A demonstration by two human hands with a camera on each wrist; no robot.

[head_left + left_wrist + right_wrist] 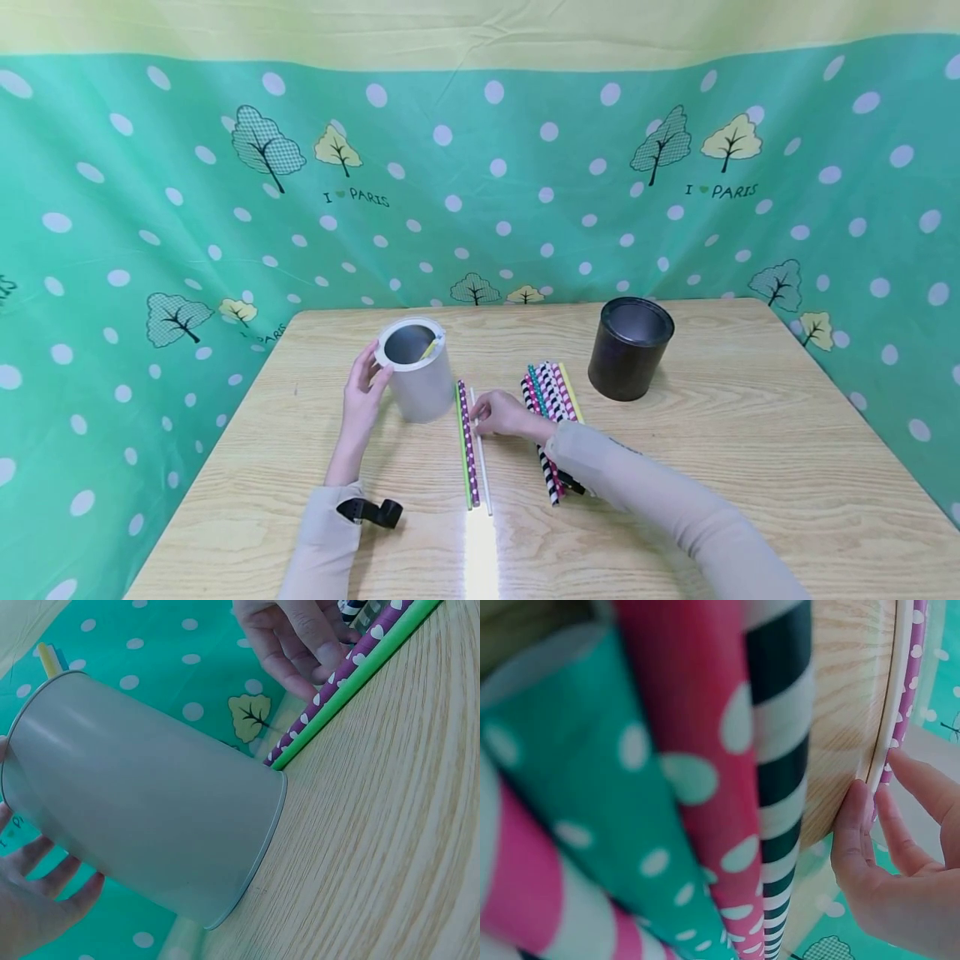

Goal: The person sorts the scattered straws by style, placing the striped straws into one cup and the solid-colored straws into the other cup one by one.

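A white can (423, 390) stands upright at left with a yellow straw (429, 349) poking up inside it. My left hand (363, 393) holds the can near its rim, thumb on one side and fingers spread along the other. To its right lie a green straw (462, 458), a purple straw with white hearts (472, 475) and a white straw (484, 477), side by side. The thumb and fingers of my right hand (501, 414) pinch the white straw; in the right wrist view they close around it beside the purple one.
A bundle of patterned paper straws (551, 392) lies right of my right hand, partly under the forearm. Behind it to the right stands a dark open can (627, 358). A green dotted curtain (525, 225) hangs along the back edge of the wooden table (750, 433).
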